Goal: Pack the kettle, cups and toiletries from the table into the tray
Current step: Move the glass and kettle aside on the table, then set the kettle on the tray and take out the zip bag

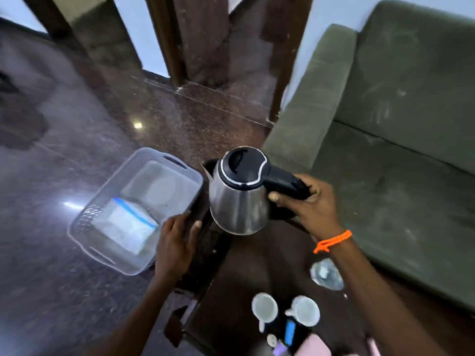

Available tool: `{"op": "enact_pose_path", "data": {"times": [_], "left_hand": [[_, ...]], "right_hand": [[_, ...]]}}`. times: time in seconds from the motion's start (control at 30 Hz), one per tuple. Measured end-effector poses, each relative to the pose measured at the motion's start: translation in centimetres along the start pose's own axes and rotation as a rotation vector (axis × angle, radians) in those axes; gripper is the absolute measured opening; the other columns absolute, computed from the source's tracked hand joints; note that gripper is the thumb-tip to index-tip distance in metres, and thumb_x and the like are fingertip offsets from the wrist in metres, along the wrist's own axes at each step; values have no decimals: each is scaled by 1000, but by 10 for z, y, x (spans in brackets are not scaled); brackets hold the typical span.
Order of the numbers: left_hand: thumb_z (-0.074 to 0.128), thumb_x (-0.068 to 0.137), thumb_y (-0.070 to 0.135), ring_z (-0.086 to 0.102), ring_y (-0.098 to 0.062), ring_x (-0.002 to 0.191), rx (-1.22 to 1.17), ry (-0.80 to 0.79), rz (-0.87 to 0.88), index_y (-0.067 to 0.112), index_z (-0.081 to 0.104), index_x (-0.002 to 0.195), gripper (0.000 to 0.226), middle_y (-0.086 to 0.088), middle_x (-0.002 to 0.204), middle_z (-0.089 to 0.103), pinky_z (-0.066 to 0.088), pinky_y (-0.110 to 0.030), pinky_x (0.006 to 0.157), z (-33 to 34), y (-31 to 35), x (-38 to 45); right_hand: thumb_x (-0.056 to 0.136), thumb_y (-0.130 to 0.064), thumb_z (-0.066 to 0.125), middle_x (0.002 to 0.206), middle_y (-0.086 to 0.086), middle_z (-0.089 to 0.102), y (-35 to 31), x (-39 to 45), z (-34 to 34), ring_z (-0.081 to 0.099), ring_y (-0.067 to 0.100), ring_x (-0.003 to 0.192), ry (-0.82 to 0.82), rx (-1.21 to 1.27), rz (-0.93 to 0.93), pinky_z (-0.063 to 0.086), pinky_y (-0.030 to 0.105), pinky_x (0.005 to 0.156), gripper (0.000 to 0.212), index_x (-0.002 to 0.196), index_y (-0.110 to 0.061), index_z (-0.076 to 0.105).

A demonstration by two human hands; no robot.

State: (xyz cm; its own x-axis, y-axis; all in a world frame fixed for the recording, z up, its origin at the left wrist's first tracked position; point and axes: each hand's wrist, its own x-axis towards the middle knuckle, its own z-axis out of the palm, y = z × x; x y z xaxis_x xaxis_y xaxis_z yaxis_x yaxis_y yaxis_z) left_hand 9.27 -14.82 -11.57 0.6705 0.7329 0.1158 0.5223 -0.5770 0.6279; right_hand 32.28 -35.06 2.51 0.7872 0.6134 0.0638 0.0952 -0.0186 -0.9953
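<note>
A steel kettle with a black lid hangs above the dark table, held by its black handle in my right hand. Left of it a grey plastic tray sits half over the table's left edge, with a white packet with a blue stripe inside. My left hand grips the tray's near right rim. Two white cups stand at the table's near end, with small toiletries beside them, blurred.
A green sofa runs along the right side of the table. A clear glass object lies on the table under my right forearm. Polished stone floor lies to the left, and dark wooden door frames stand at the back.
</note>
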Motion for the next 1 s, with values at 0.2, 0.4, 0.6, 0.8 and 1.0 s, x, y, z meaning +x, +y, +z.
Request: {"op": "enact_pose_path", "data": {"times": [0.2, 0.4, 0.6, 0.8, 1.0], "left_hand": [[65, 95, 40, 64, -33, 102, 12, 179, -500, 9, 66, 119, 40, -13, 110, 68, 48, -42, 87, -45, -72, 62], [67, 86, 62, 64, -40, 105, 145, -89, -782, -2, 64, 106, 67, -22, 108, 70, 49, -41, 80, -49, -123, 93], [50, 82, 45, 69, -38, 89, 51, -172, -846, 0, 71, 78, 50, -19, 80, 75, 52, -37, 77, -45, -135, 91], [66, 89, 27, 68, -36, 60, -408, 184, -850, 9, 65, 62, 33, -20, 59, 66, 61, -58, 79, -58, -123, 65], [84, 80, 35, 58, -10, 44, -577, 329, -611, 13, 68, 71, 29, -2, 55, 67, 53, -26, 54, -95, -50, 32]], "right_hand": [[68, -8, 91, 70, -14, 66, 28, 75, 146, 56, 7, 70, -9, 155, -7, 51, 36, 65, 26, 85, -21, 76], [68, -11, 93, 63, -22, 63, 62, 120, 244, 51, -11, 63, -85, 81, -43, 44, 12, 61, 29, 90, -16, 75], [66, -36, 93, 82, -13, 75, 104, 115, 273, 68, 2, 75, -128, -70, 11, 57, 35, 68, 40, 97, -16, 77], [63, -37, 95, 93, 7, 75, 100, 104, 265, 70, 23, 88, -160, -187, 41, 56, 48, 79, 48, 98, -13, 72], [64, -45, 91, 100, 1, 60, 46, 41, 228, 58, 15, 90, -50, -204, 32, 46, 19, 80, 57, 104, -17, 63]]}}
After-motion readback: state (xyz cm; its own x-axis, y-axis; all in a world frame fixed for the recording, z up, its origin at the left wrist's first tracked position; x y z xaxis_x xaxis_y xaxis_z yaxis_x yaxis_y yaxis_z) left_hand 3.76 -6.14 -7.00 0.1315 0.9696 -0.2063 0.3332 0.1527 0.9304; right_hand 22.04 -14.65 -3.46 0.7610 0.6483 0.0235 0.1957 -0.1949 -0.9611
